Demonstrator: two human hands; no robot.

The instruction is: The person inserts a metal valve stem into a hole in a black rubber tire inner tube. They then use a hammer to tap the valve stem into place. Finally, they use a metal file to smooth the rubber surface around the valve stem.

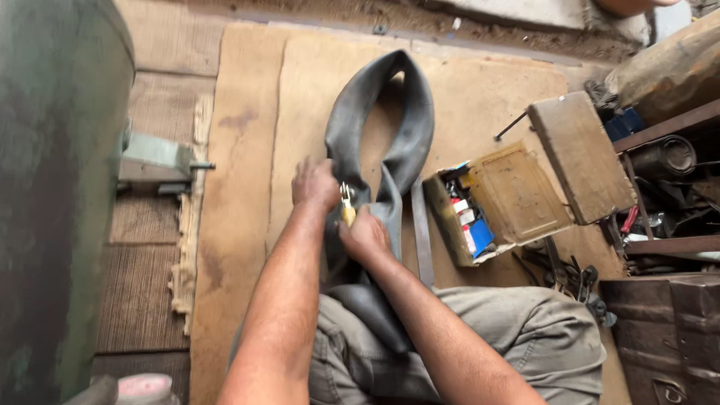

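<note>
Between the two hands lies a black inner tube [390, 127], limp and folded into a loop on a tan mat [240, 187]. Loop end points away from the person; near end runs back under the forearms and over the lap.

Left hand [315, 184]: fingers curled, pressing down on the tube's left limb. Closed on the rubber, as far as can be seen; fingertips hidden.

Right hand [365, 236]: fist-like grip around a small tool [347, 204] with a yellow handle. Metal tip stands up between the two hands, touching the tube. Exact kind of tool cannot be told.

Just right of the right hand: flat grey strip [421, 229], lying on the mat alongside the tube.

Further right: open box [517, 195], yellow-brown, lid folded back. Small red, white and blue packets sit in its near compartment. Contents otherwise too small to tell.

Beyond the box, right: wooden block [581, 154], tilted, with a thin dark rod at its left corner. Scattered dark metal tools [574, 277] lie near the right knee.

Far left of the left hand: large green drum [52, 187], with a pale metal bracket [154, 161] at its side.

Person is seated; grey trousers [525, 337] visible beneath both forearms.
</note>
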